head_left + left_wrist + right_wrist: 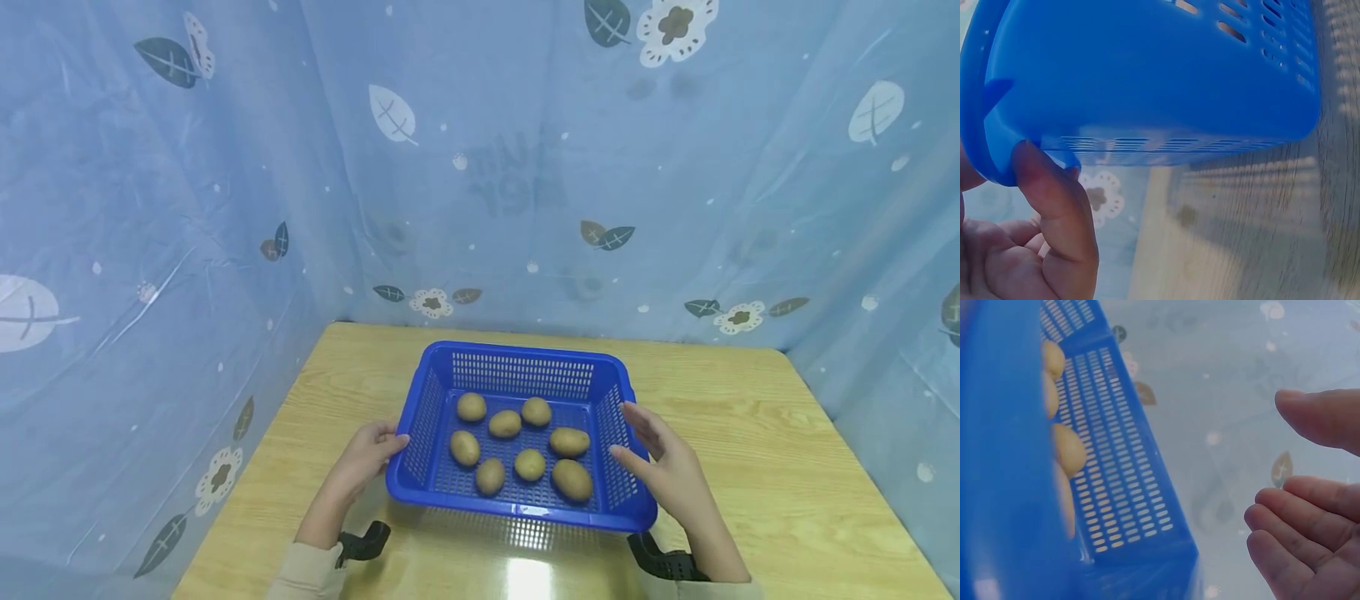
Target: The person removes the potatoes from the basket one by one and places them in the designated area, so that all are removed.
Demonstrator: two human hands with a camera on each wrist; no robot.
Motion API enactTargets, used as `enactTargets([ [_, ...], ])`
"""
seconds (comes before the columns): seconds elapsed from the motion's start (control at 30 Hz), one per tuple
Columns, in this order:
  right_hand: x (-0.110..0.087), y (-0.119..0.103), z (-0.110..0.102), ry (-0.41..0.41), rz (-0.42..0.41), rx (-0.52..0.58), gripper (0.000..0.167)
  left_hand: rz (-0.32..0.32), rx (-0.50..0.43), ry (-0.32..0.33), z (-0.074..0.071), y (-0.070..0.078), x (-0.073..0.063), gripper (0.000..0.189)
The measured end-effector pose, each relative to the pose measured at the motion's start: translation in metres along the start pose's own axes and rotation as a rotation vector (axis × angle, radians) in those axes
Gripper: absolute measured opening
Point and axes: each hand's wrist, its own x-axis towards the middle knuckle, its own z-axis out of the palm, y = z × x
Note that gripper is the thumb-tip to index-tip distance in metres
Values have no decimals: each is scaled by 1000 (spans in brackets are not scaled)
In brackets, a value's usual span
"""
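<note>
A blue plastic basket [517, 510] with slotted walls stands on the table, several potatoes [505, 424] spread over its floor. At its left side, my left hand [367, 454] grips the rim, thumb on top; in the left wrist view a bent finger [1060, 206] hooks under the rim of the basket [1147, 75]. My right hand [671, 467] is by the right rim with thumb and fingers spread, holding nothing. The right wrist view shows a gap between this hand [1310, 531] and the basket wall [1122, 456], with some potatoes [1067, 450] partly hidden behind the near rim.
The wooden table [750, 450] extends to both sides of the basket. A blue curtain [517, 167] printed with leaves and flowers surrounds its back and sides. Black wrist straps [363, 542] sit at both cuffs. Light glares off the tabletop in front.
</note>
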Motion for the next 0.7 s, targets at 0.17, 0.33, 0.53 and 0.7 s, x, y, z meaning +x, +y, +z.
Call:
enactTargets([
  [0.17, 7, -2, -4, -35, -9, 42, 59, -24, 11, 46, 2, 0, -1, 33],
  [0.33, 11, -5, -9, -58, -26, 83, 58, -49, 26, 91, 5, 0, -1, 28],
  [0.53, 19, -9, -13, -63, -47, 125, 56, -43, 29, 86, 5, 1, 2, 27],
  [0.7, 25, -5, -9, -70, -41, 173, 57, -30, 19, 46, 3, -1, 1, 30],
])
